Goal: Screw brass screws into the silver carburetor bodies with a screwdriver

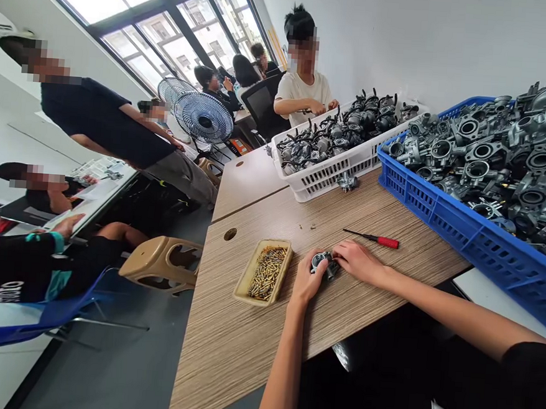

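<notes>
My left hand [306,276] is wrapped round a small grey metal carburetor [328,267], held just at the table top. From the other side my right hand [354,260] meets it, fingertips pressed together at its edge; whether they pinch a small part is hidden. Beyond my right hand lies a screwdriver [386,242] with a red handle and a dark shaft. To the left of my left hand sits a yellowish tray [240,289] of small brass-coloured screws or jets. A couple of tiny loose pieces [312,226] rest on the wood.
A white basket [309,191] of carburetors stands at the back, one carburetor [348,183] outside against it. On the right is a blue crate [423,202] heaped with carburetor bodies. Across the table a person [304,94] works. A stool [157,255] and fan [204,119] stand left.
</notes>
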`<state>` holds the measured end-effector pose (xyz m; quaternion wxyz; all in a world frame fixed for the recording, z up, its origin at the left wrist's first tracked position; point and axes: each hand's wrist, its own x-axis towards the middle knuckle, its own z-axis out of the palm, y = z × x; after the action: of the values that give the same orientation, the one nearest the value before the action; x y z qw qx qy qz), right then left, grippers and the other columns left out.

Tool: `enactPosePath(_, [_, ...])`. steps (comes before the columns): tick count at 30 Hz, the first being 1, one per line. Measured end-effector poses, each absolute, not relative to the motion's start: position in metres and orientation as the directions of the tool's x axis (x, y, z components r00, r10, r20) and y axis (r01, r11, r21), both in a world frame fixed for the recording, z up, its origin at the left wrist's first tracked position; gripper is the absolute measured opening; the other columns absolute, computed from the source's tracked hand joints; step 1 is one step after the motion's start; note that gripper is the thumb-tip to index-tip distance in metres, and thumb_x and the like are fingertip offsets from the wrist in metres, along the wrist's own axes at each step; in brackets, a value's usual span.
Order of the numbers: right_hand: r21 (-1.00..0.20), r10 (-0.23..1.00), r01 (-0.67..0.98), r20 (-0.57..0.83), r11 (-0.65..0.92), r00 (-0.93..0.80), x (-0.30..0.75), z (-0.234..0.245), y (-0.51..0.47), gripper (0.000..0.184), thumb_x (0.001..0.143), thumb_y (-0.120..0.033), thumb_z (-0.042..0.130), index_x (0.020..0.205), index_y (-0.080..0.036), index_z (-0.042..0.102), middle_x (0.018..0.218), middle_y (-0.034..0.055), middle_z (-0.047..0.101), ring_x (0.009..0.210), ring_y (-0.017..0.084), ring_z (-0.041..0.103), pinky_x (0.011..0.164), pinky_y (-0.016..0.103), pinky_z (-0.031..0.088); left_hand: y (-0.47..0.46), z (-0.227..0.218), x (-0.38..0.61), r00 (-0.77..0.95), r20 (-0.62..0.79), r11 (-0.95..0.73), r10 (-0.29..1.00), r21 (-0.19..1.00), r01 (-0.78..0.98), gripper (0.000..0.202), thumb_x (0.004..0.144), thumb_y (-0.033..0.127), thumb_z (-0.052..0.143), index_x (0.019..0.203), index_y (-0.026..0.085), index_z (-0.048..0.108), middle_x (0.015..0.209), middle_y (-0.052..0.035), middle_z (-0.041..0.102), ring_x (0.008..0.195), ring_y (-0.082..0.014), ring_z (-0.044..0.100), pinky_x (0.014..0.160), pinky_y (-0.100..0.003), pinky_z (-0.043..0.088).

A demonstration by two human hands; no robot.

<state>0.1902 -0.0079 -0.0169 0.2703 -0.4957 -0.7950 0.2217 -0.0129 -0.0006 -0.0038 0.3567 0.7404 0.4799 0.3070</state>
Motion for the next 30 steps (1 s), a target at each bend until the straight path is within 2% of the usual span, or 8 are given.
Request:
enactPosePath(7, [-0.631,0.873,0.619,0.224,0.469,-0.433,0.189,-0.022,0.004,0.018,0.099,-0.005,0.063,0.090,-0.018,0.071,0.095,0.0056,0.069,0.093,0.021,0.062,0.086,0.032,0.049,0.000,-0.004,-0.012,0.343,0.113,-0.273,0.932,0.842,0.464,0.051,0.095,0.067,0.049,0.093,0.019,0.066,0.082,-0.0037,0.066,0.078,-0.0202,0.057,0.077,-0.032,0.045])
enactPosePath(11, [-0.622,0.875,0.630,0.214,0.466,-0.435,0.190,-0.020,0.003,0.019,0.102,-0.005,0.059,0.094,-0.017,0.072,0.096,0.0064,0.068,0.095,0.021,0.061,0.087,0.032,0.049,-0.001,-0.002,-0.011,0.343,0.101,-0.258,0.934,0.853,0.453,0.049,0.095,0.066,0.050,0.093,0.019,0.066,0.083,-0.0037,0.066,0.079,-0.0202,0.056,0.077,-0.032,0.044])
enactPosePath(17, [-0.569,0.900,0.706,0.166,0.421,-0.403,0.192,-0.011,-0.002,0.024,0.103,0.000,0.050,0.102,-0.015,0.069,0.105,0.0098,0.067,0.098,0.021,0.060,0.088,0.032,0.048,-0.002,-0.002,-0.012,0.332,0.095,-0.250,0.939,0.850,0.464,0.049,0.095,0.065,0.050,0.095,0.019,0.066,0.085,-0.0049,0.068,0.081,-0.0213,0.058,0.078,-0.033,0.044])
enactPosePath(21, [-0.530,0.882,0.713,0.178,0.459,-0.436,0.194,-0.008,-0.002,0.023,0.106,-0.004,0.050,0.108,-0.016,0.070,0.109,0.0103,0.066,0.100,0.022,0.060,0.088,0.031,0.048,-0.002,-0.003,-0.012,0.331,0.100,-0.253,0.938,0.852,0.458,0.050,0.095,0.066,0.051,0.096,0.019,0.066,0.086,-0.0050,0.068,0.081,-0.0214,0.058,0.079,-0.033,0.045])
enactPosePath(25, [-0.489,0.870,0.727,0.169,0.483,-0.464,0.194,-0.009,-0.002,0.024,0.107,-0.007,0.050,0.104,-0.018,0.071,0.105,0.0086,0.065,0.100,0.022,0.060,0.088,0.032,0.048,-0.001,-0.004,-0.012,0.338,0.107,-0.259,0.935,0.858,0.443,0.050,0.096,0.066,0.051,0.097,0.018,0.067,0.087,-0.0051,0.069,0.081,-0.0211,0.059,0.079,-0.033,0.046])
enactPosePath(30, [-0.458,0.886,0.762,0.163,0.458,-0.435,0.191,-0.015,-0.002,0.032,0.096,0.008,0.047,0.104,-0.015,0.068,0.110,0.0120,0.067,0.106,0.025,0.060,0.092,0.035,0.050,-0.002,-0.004,-0.013,0.336,0.112,-0.264,0.935,0.853,0.450,0.049,0.096,0.065,0.051,0.097,0.018,0.067,0.089,-0.0059,0.071,0.083,-0.0215,0.061,0.081,-0.033,0.047])
